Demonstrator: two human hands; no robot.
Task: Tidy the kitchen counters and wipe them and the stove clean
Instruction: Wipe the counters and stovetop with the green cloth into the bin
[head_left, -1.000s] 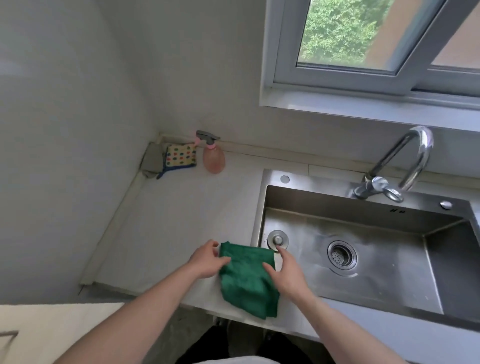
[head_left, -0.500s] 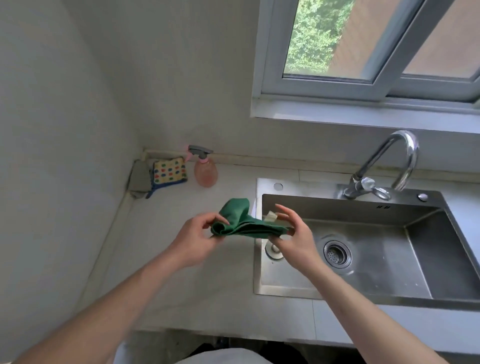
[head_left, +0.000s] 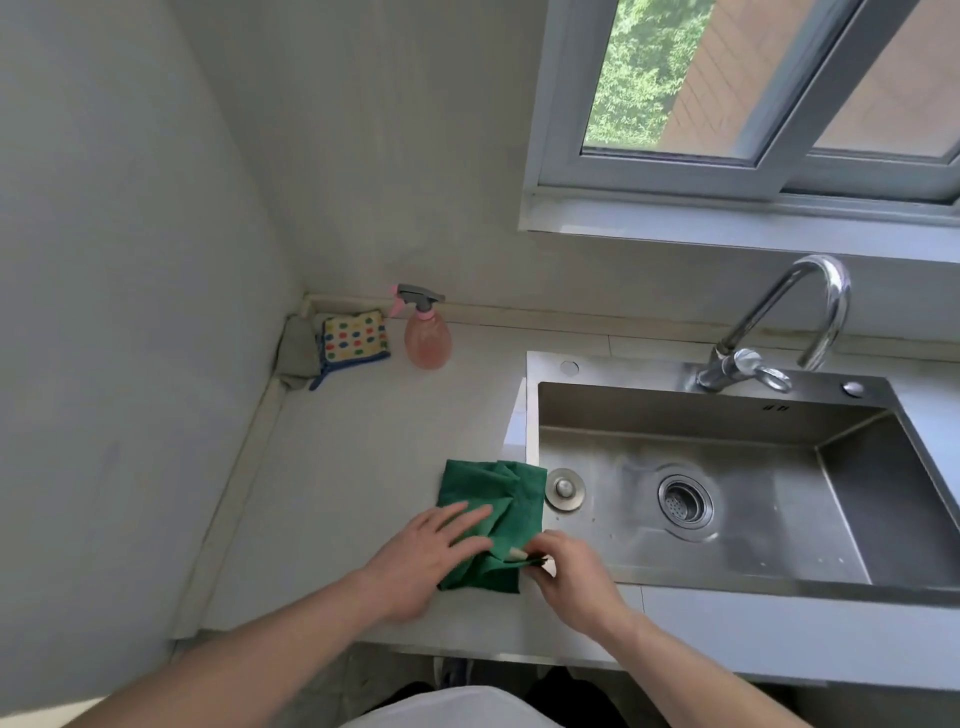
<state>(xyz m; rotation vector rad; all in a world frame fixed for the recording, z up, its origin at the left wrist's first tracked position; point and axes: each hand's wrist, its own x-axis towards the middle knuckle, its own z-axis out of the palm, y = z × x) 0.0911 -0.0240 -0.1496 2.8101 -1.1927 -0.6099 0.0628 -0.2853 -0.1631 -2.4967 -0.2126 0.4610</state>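
1. On the pale surface, left of the sink: plenty of bare area to wipe, running from the near edge to the far left corner. Best covered in long overlapping passes, far to near, ending at the near edge.
2. Beside the sink rim: green cloth lying rumpled and partly folded, its right edge just reaching the rim. Worth flattening into a neat pad before wiping, so the whole face meets the surface.
3. In the far left corner: spray bottle upright, dotted sponge cloth propped just left of it against the wall. Likely in need of lifting aside so the corner gets wiped too.
4. On the cloth's left part: left hand pressing down, fingers straight and spread, nothing held in its grip. Good as an anchor while the fold is made; firm, even pressure advised.
5. At the cloth's near right corner: right hand with a narrow grip, fingertips pinching the edge. Sensible to draw that corner over squarely, avoiding a drop into the basin.
6. Inside the sink, just right of the cloth: sink plug, small and loose-looking; easily knocked by a trailing edge.
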